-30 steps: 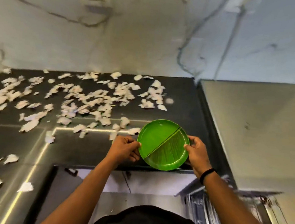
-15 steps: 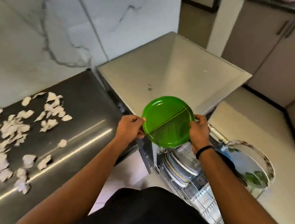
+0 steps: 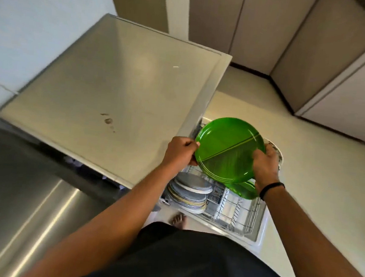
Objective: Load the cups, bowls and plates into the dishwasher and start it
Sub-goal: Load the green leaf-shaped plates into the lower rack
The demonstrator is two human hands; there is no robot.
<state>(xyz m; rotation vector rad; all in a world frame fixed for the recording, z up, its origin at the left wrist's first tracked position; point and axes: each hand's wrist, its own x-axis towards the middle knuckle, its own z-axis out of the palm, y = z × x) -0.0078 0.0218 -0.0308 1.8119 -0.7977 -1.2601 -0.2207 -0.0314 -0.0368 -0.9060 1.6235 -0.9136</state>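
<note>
A stack of green plates [image 3: 226, 151] with a leaf pattern hangs in the air above the pulled-out dishwasher rack [image 3: 234, 211]. My left hand [image 3: 181, 149] grips the stack's left rim and my right hand [image 3: 265, 165] grips its right rim. Another green plate [image 3: 244, 189] shows just below the stack, under my right wrist. Several grey and white plates [image 3: 191, 193] stand on edge in the rack's left part. The rack's right part shows bare white wire tines.
The dishwasher's beige top [image 3: 114, 97] lies to the left of the plates. A dark steel counter [image 3: 24, 190] with paper scraps sits at lower left. A patterned plate's rim [image 3: 278, 151] peeks out behind my right hand. Cabinets [image 3: 296, 38] line the far wall. My bare foot [image 3: 179, 219] stands by the rack.
My view and both hands have swung right, away from the scrap-covered counter. The green plates have moved with my hands and now hang over the open dishwasher rack, lower than before.
</note>
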